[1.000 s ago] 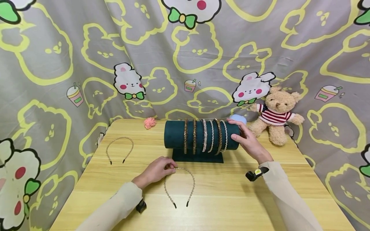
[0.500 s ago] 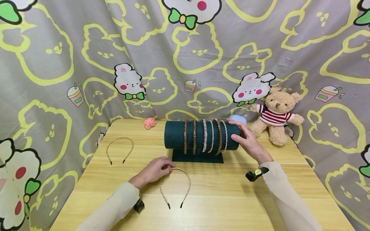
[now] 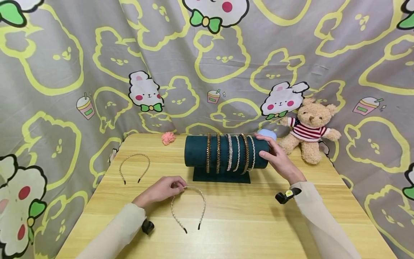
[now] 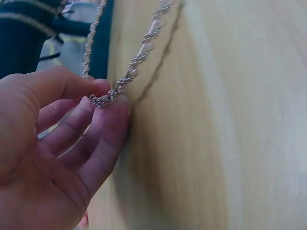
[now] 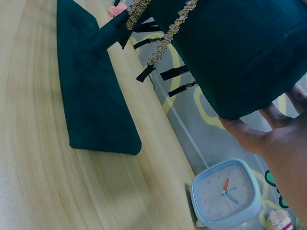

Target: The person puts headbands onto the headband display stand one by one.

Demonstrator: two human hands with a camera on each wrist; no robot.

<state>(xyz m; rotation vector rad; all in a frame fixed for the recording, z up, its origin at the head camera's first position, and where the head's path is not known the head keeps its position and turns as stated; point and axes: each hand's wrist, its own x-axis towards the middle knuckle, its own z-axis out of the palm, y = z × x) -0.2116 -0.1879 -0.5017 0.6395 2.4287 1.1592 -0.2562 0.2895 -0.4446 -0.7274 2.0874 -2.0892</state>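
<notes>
My left hand [image 3: 165, 187] pinches the top of a thin beaded headband [image 3: 204, 205] between thumb and fingertips, at the front middle of the table. Its black-tipped ends point towards me. In the left wrist view, the beaded band [image 4: 139, 58] bends where the thumb presses it. Behind stands a dark green roll-shaped headband stand [image 3: 195, 151] with several gold and silver headbands [image 3: 208, 153] around it. My right hand [image 3: 279, 160] grips the roll's right end, thumb in front and fingers over the top. The right wrist view shows fingers [image 5: 244, 132] against that end.
Another beaded headband [image 3: 134, 155] lies on the wooden table at the left. A pink flower-like piece [image 3: 168, 138] sits at the back. At the back right are a light blue clock [image 5: 225, 191] and a teddy bear [image 3: 310, 131]. A patterned curtain [image 3: 181, 46] hangs behind.
My left hand has moved left, bringing the pinched headband with it, away from the front of the stand. My right hand stays on the roll's end.
</notes>
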